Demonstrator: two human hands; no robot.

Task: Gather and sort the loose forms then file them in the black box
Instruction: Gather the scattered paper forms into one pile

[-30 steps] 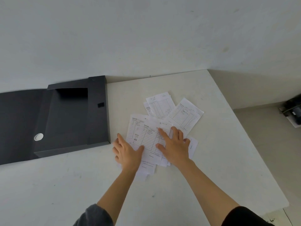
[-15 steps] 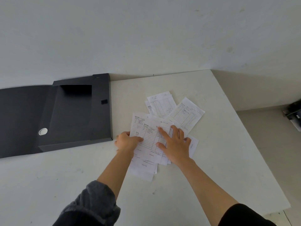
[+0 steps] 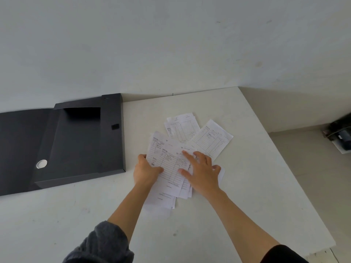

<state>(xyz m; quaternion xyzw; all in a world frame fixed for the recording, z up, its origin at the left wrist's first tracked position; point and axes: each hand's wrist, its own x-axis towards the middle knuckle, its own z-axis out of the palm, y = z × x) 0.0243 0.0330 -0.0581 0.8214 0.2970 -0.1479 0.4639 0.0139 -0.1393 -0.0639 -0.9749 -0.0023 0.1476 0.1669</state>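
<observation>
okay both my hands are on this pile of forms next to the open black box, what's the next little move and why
Probably slide the two far forms back into the pile. They lie fanned out beyond your right hand, which presses flat on the near sheets, while your left hand has a grip on their left edge. The black box lies open and waiting at the left.

White rectangular table [image 3: 247,186] against plain pale wall [image 3: 171,44] — light floor [image 3: 313,177] right of table, dark device [image 3: 340,135] there.

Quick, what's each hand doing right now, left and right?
Left hand: closed on the left edge of the top forms, thumb on top.
Right hand: open, fingers spread, pressing flat on the pile.
</observation>
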